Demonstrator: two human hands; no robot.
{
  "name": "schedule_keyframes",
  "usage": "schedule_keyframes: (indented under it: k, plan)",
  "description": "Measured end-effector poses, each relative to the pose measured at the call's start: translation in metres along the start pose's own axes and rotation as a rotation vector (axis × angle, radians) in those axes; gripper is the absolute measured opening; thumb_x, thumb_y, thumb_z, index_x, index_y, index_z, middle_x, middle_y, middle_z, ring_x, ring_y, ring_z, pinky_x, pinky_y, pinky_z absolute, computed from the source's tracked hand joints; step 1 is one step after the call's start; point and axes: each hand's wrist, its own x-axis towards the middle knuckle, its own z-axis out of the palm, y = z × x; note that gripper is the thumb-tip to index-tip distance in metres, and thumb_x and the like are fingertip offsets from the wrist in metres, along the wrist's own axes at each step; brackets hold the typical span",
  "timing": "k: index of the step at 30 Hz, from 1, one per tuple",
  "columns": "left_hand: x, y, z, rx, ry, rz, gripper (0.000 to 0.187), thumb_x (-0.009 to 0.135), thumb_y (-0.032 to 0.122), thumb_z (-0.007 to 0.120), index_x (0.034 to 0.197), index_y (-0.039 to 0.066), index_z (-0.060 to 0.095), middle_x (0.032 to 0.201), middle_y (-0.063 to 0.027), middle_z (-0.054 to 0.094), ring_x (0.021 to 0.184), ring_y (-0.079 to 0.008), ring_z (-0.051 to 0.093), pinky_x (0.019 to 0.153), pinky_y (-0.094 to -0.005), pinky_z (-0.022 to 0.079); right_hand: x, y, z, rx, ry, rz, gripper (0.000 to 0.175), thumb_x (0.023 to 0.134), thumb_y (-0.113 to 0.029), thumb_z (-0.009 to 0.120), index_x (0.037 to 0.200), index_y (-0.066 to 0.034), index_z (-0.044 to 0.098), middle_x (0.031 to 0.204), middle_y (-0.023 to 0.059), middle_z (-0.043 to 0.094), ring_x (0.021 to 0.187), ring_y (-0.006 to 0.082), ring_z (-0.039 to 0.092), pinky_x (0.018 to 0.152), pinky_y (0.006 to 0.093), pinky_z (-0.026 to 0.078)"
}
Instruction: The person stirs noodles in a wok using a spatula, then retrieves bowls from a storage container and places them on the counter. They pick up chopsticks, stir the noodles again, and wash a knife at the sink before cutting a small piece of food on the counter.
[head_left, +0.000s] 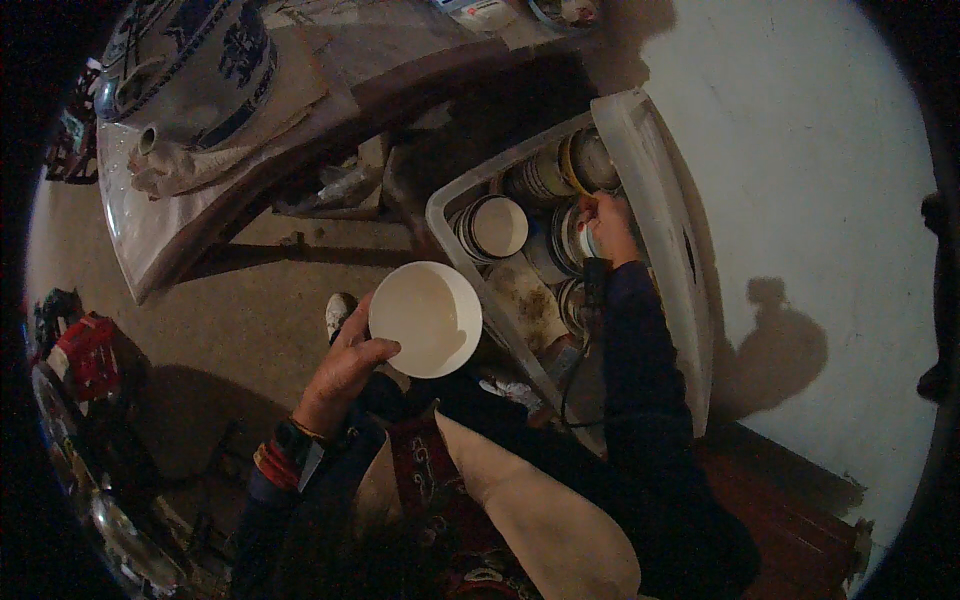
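My left hand (349, 371) grips a white bowl (425, 319) by its rim, the thumb on the near side; its pale inside faces up. My right hand (609, 229) is inside a translucent plastic bin (465, 184), its fingers at the edges of stacked dishes; whether they grip one is unclear. Around that hand lie several nested stacks: bowls (501, 226) at the left, round dishes beside a yellow-rimmed one (570, 166) at the back, and more dishes (562, 240) just left of the fingers. A stained brownish piece (529, 300) lies nearer in the bin.
A covered table (405, 67) reaches across the upper left, with a large patterned container (217, 82) and a crumpled cloth (187, 169) on it. A pale wall (810, 187) rises at the right, behind the bin. A red object (88, 356) stands at the far left.
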Motion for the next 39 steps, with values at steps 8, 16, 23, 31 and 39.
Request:
schedule_keyframes:
  k: [8, 16, 23, 31, 39]
  plan:
    - [-0.003, 0.003, 0.001, -0.033, 0.068, -0.052, 0.077, 0.073, 0.008, 0.059, 0.146, 0.005, 0.034, 0.137, -0.0122, 0.050, 0.127, -0.0261, 0.046, 0.107, -0.0367, 0.035, 0.030, 0.001, -0.012, 0.078, -0.028, 0.087, 0.020, 0.095, -0.015, 0.051, 0.092, 0.0045, 0.056, 0.074, 0.0177, 0.062, 0.051, 0.0275, 0.055, 0.044, 0.0374, 0.043]
    - [-0.001, -0.001, -0.001, -0.013, 0.041, 0.012, 0.078, 0.070, 0.011, 0.059, 0.145, 0.005, 0.036, 0.136, -0.0133, 0.050, 0.127, -0.0272, 0.046, 0.108, -0.0382, 0.035, 0.061, 0.023, -0.036, 0.149, -0.226, 0.076, 0.037, 0.099, -0.028, 0.044, 0.114, 0.0051, 0.053, 0.094, 0.0189, 0.065, 0.063, 0.0278, 0.060, 0.052, 0.0401, 0.047]
    - [-0.005, 0.004, 0.002, 0.009, 0.066, 0.003, 0.078, 0.071, 0.014, 0.060, 0.144, 0.005, 0.036, 0.135, -0.0137, 0.050, 0.127, -0.0275, 0.045, 0.108, -0.0370, 0.033, 0.086, 0.037, -0.050, -0.250, -0.231, -0.296, 0.023, 0.092, -0.011, 0.048, 0.107, 0.0050, 0.057, 0.097, 0.0200, 0.066, 0.080, 0.0303, 0.063, 0.069, 0.0411, 0.051]
    - [0.005, -0.006, -0.014, 0.000, -0.022, 0.021, 0.073, 0.074, 0.013, 0.059, 0.143, 0.005, 0.038, 0.133, -0.0115, 0.051, 0.123, -0.0252, 0.046, 0.104, -0.0351, 0.035, -0.036, -0.024, -0.022, -0.814, -0.313, -0.758, 0.023, 0.092, -0.010, 0.053, 0.110, 0.0037, 0.059, 0.098, 0.0135, 0.064, 0.086, 0.0250, 0.061, 0.077, 0.0374, 0.050]
    - [0.011, -0.016, -0.013, -0.023, -0.020, 0.058, 0.074, 0.073, 0.010, 0.057, 0.144, 0.004, 0.037, 0.134, -0.0117, 0.050, 0.125, -0.0243, 0.044, 0.106, -0.0330, 0.034, 0.001, -0.024, -0.023, -0.057, -0.251, -0.056, 0.022, 0.096, -0.015, 0.053, 0.105, 0.0032, 0.060, 0.090, 0.0114, 0.061, 0.070, 0.0203, 0.056, 0.064, 0.0323, 0.049]
